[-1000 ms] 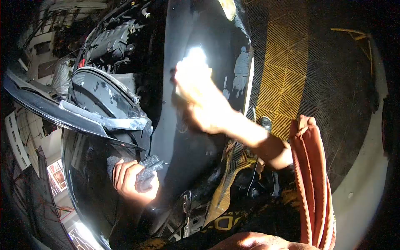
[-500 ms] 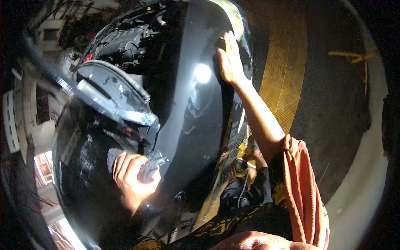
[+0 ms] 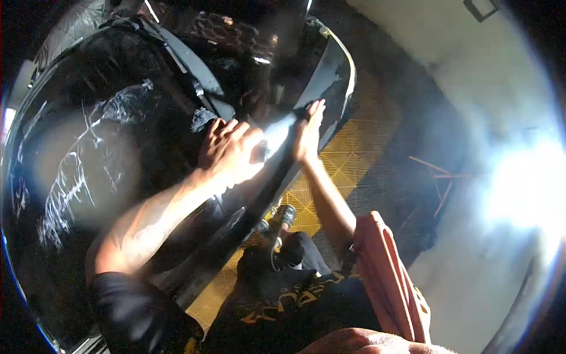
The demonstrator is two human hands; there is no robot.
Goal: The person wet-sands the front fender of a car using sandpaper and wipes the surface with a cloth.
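My left hand (image 3: 233,150) rests on the black car body near the windshield's lower corner, its fingers closed around a crumpled grey cloth (image 3: 202,119). Only part of this cloth shows past the fingers. My right hand (image 3: 308,134) lies flat on the glossy black fender (image 3: 283,133), fingers stretched out and nothing seen in it. The two hands are apart, with a bright patch of light on the panel between them.
The windshield (image 3: 76,171), with whitish streaks, fills the left side. A yellow floor strip (image 3: 354,147) runs beside the car. A reddish cloth (image 3: 389,277) hangs at my right upper arm. Thin sticks (image 3: 442,176) lie on the floor, and a pale wall curves at right.
The view has turned and shifted, showing more windshield. My left hand, still closed on the cloth, is now much closer to my right hand. My right hand has slid over the fender, now lying flat.
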